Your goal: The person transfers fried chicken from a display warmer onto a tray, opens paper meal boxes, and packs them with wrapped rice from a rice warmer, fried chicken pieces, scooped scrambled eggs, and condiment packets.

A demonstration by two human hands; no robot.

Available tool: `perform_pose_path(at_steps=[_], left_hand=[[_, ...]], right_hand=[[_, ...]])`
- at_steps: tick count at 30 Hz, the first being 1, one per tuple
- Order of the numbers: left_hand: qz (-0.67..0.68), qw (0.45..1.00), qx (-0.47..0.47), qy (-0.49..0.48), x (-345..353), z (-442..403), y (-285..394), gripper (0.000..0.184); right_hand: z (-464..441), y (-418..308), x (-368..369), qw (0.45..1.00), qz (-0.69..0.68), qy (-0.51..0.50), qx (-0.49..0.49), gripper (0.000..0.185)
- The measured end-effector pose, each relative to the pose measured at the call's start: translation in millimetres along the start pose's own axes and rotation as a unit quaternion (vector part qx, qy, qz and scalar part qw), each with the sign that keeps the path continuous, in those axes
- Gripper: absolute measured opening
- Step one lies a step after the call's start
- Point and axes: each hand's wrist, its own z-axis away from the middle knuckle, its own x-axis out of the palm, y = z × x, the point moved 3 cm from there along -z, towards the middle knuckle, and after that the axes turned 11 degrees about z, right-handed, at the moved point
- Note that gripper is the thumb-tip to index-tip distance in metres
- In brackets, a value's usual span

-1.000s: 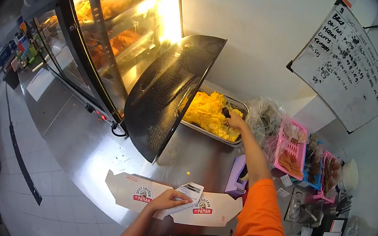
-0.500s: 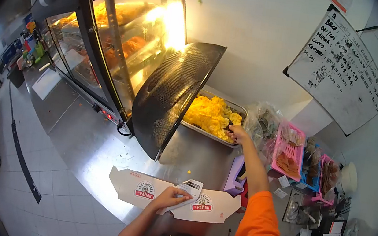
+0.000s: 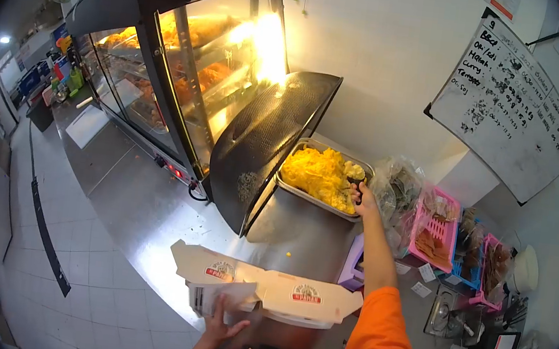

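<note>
My right hand (image 3: pixel 364 199) is closed on the dark handle of a serving spoon (image 3: pixel 355 181) at the right side of a metal tray (image 3: pixel 321 207). A heap of yellow rice (image 3: pixel 318 174) fills much of that tray. The spoon's far end is hard to make out against the food. Fingers spread, my left hand (image 3: pixel 224 322) rests against a white folded panel (image 3: pixel 222 296) in front of the printed takeaway carton (image 3: pixel 306 296). The carton stands lengthwise near the counter's front edge, with red and black logos on its face.
A lit food warmer (image 3: pixel 187 72) stands at left, its dark curved door (image 3: pixel 269 149) reaching beside the tray. To the right are a clear plastic bag (image 3: pixel 396 189) and pink (image 3: pixel 437 229) and blue baskets (image 3: pixel 469 250). A whiteboard (image 3: pixel 508 105) hangs above.
My left hand has moved down and slightly left, its fingers now spread, and the white panel has shifted left with it. The carton appears more raised. My right hand stays at the tray.
</note>
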Motion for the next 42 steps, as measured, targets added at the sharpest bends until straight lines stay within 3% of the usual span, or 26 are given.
perform_pose_path(at_steps=[1, 4, 8, 10, 13, 15, 17, 18, 20, 22, 24, 26, 28, 33, 37, 38, 39, 42], left_hand=[[-0.02, 1.0, -0.003, -0.018, -2, 9, -12, 0.099], [-0.116, 0.993, -0.016, -0.026, -7, -1, -34, 0.102], [-0.079, 0.996, 0.013, -0.039, -9, -59, -36, 0.094], [-0.075, 0.994, -0.064, -0.047, -4, -76, -61, 0.087], [-0.108, 0.991, -0.071, 0.023, -12, -109, -76, 0.084], [-0.133, 0.986, -0.084, 0.062, -19, -126, -83, 0.088], [-0.119, 0.986, -0.087, 0.08, -25, -140, -87, 0.093], [-0.098, 0.988, -0.085, 0.087, -26, -144, -88, 0.096], [-0.042, 0.991, -0.009, 0.129, -33, -156, -75, 0.1], [-0.024, 0.991, -0.006, 0.134, -34, -158, -70, 0.101], [0.02, 0.99, -0.028, 0.138, -36, -154, -67, 0.098], [0.01, 0.989, -0.037, 0.142, -39, -144, -70, 0.097], [0.015, 0.985, -0.07, 0.154, -46, -129, -77, 0.09], [0.174, 0.947, -0.219, 0.157, -52, -73, -122, 0.083], [0.054, 0.981, -0.161, 0.096, -44, -52, -129, 0.08], [0.102, 0.972, -0.192, 0.092, -41, -48, -132, 0.079], [0.15, 0.96, -0.221, 0.086, -38, -44, -136, 0.078], [0.216, 0.943, -0.237, 0.085, -35, -41, -145, 0.075]], right_hand=[[1, -2, -4, 1.0, 0.006, -0.009, -0.003, 0.016], [14, -12, 3, 0.999, 0.04, 0.005, -0.012, 0.02], [18, -21, 10, 1.0, 0.001, -0.025, 0.019, 0.025], [25, -21, 19, 0.999, -0.04, -0.006, 0.026, 0.026], [62, -27, 35, 0.99, 0.014, -0.129, 0.055, 0.019], [112, -26, 64, 0.994, 0.056, -0.077, 0.057, 0.023], [168, -20, 94, 0.977, -0.029, -0.155, 0.145, 0.02], [197, -15, 109, 0.977, -0.016, -0.158, 0.143, 0.019], [253, 3, 136, 0.978, 0.007, -0.162, 0.133, 0.019], [300, 36, 149, 0.983, 0.013, -0.09, 0.162, 0.018], [332, 73, 170, 0.967, 0.067, -0.156, 0.188, 0.016], [339, 123, 172, 0.938, -0.001, -0.192, 0.289, 0.014], [327, 170, 182, 0.924, -0.008, -0.229, 0.307, 0.013], [255, 262, 193, 0.968, 0.103, -0.143, 0.181, 0.022], [232, 292, 204, 0.962, 0.266, -0.026, 0.053, 0.041], [233, 297, 202, 0.954, 0.296, 0.008, 0.035, 0.046], [231, 303, 196, 0.927, 0.374, 0.025, 0.012, 0.053], [243, 311, 191, 0.79, 0.57, 0.062, -0.219, 0.055]])
